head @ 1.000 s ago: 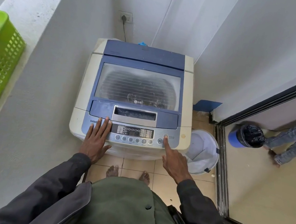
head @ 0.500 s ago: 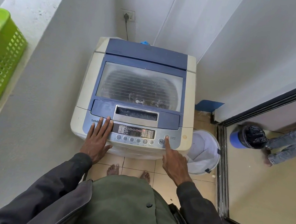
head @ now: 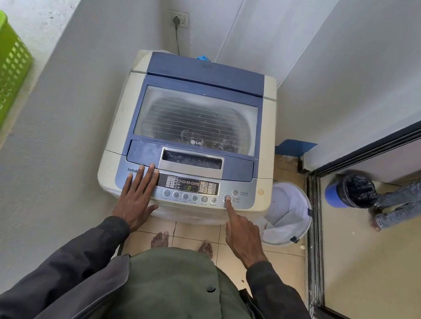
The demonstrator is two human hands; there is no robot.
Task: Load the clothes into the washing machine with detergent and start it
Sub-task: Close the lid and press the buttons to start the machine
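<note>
As left grip [head: 137,197] lies flat, right grip [head: 242,236] seemingly touches start button [head: 226,197].

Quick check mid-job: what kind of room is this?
Likely a small home laundry nook: a top-loading washing machine in the corner, its cord in a wall socket, a white hamper beside it.

Smooth plastic washing machine [head: 198,118], glossy floor tiles [head: 193,232].

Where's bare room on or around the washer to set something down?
Free: closed lid, between back panel and control panel; cream strip beside it. Crowded: control panel, under left hand and right hand; floor rightward holds white hamper.
</note>
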